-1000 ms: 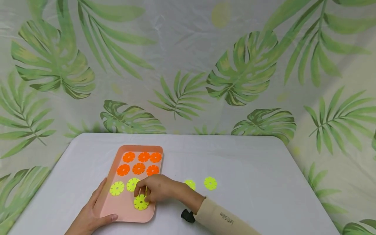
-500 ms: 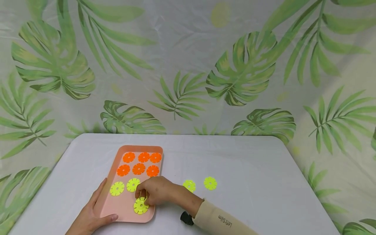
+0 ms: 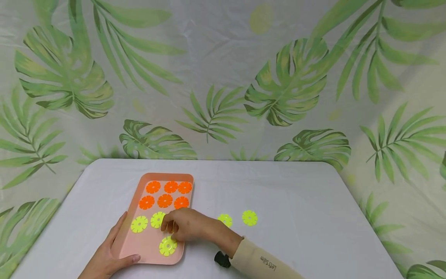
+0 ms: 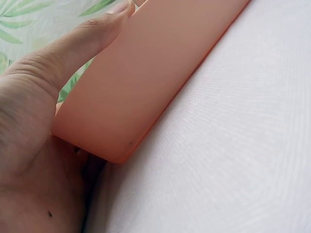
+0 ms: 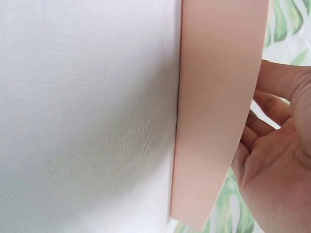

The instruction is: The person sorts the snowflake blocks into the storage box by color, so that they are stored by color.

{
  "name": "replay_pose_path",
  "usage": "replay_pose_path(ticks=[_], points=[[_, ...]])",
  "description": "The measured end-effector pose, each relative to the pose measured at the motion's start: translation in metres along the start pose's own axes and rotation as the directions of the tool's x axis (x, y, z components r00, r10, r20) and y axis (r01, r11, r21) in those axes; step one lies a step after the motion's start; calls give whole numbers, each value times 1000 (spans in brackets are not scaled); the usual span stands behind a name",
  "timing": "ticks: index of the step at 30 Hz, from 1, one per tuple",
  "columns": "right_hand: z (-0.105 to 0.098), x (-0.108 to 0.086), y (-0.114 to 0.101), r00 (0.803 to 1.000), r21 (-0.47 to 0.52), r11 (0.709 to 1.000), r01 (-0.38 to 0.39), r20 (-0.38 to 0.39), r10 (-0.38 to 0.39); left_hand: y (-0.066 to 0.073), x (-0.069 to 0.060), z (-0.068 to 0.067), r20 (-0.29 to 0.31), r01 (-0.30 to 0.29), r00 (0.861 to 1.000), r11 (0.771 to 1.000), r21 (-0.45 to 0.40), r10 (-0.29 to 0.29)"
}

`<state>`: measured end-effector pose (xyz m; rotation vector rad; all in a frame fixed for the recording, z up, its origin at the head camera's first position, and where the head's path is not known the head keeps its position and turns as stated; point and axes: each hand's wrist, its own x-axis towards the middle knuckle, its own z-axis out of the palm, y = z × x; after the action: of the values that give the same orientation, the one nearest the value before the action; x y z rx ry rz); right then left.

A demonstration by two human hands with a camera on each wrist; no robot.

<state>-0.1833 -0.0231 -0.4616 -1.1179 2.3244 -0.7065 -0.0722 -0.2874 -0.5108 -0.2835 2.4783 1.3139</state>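
A pink tray lies on the table, holding several orange notched building discs at its far end. Two yellow notched discs lie below them. My left hand grips the tray's near left corner; the left wrist view shows its thumb on the rim. My right hand reaches over the right side with curled fingers. Its thumb touches the upper edge of another yellow disc, low in the tray. Between those fingers shows a sliver of yellow, mostly hidden. The right wrist view shows no disc.
Two more yellow discs lie on the white tabletop right of the tray. A black object is beside the right sleeve. A leaf-patterned cloth hangs behind the table.
The lowest yellow disc in the tray has shifted slightly toward the near end. My right thumb now covers less of it. The left hand and the tray stay in place.
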Motion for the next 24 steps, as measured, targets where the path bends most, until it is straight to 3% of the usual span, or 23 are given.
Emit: replay_pose_path(ticks=[8,13,18,24], points=[[-8,-4,7,996,176,981,78,-47,-71,1,-1,0,-2,-19,1000,1000,-17,19],[-12,-8,13,988,230,964,137,-104,-115,2,0,0,-1,-13,1000,1000,-10,13],[-16,-17,21,983,304,942,144,-153,-100,2,1,0,14,27,1000,1000,-15,-27],[-25,-27,31,970,328,928,178,-215,-110,1,1,0,11,32,999,999,7,-32]])
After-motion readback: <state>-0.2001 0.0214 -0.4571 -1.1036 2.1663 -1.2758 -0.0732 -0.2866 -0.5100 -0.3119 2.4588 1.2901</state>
